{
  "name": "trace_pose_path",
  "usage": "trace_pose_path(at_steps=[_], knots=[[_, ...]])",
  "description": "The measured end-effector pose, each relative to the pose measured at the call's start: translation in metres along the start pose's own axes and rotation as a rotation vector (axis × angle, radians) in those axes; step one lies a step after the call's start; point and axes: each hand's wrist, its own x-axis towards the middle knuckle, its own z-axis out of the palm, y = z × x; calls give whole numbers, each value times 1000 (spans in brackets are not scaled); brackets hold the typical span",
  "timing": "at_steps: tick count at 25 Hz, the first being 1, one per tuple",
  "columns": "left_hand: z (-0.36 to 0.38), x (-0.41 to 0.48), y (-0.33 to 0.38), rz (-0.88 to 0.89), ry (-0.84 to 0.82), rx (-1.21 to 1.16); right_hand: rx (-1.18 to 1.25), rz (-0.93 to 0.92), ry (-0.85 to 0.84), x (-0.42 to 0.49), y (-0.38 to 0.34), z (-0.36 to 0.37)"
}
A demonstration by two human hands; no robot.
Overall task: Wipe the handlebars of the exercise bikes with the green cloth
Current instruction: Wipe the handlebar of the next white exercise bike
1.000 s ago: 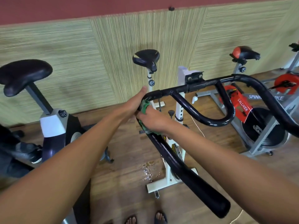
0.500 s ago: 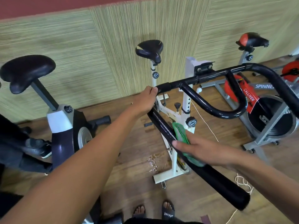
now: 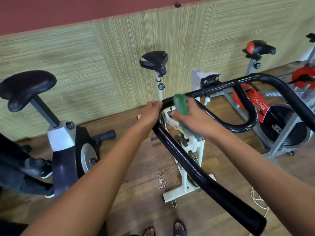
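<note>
The black handlebar (image 3: 196, 169) of a white exercise bike (image 3: 194, 145) runs from the lower right up to a bend at centre, then right along a crossbar. My left hand (image 3: 150, 113) grips the bar at that bend. My right hand (image 3: 196, 118) holds the green cloth (image 3: 181, 108), which stands just right of the bend, its top edge against the crossbar and its lower end hanging under my palm.
A dark bike with a black saddle (image 3: 25, 89) stands at left. A red and grey spinning bike (image 3: 281, 121) stands at right, its saddle (image 3: 259, 48) behind. A wet patch (image 3: 162, 179) lies on the wooden floor. White cord (image 3: 257, 200) trails at lower right. My sandalled feet (image 3: 180, 229) show below.
My right hand moved the green cloth up the near bar from its middle to the bend by the crossbar. My left hand kept its grip at the bend.
</note>
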Motion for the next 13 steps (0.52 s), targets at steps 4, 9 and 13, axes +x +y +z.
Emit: trace_pose_path(at_steps=[4,9,13], knots=[[-2,-18,13,-162,-16,-358,-601,-356,408,44,8,-12],[-15,-16,3,-181,157,-470,-889,-365,229,72,4,19],[-14,-19,3,-150,234,-508,-898,-692,19,57,6,38]])
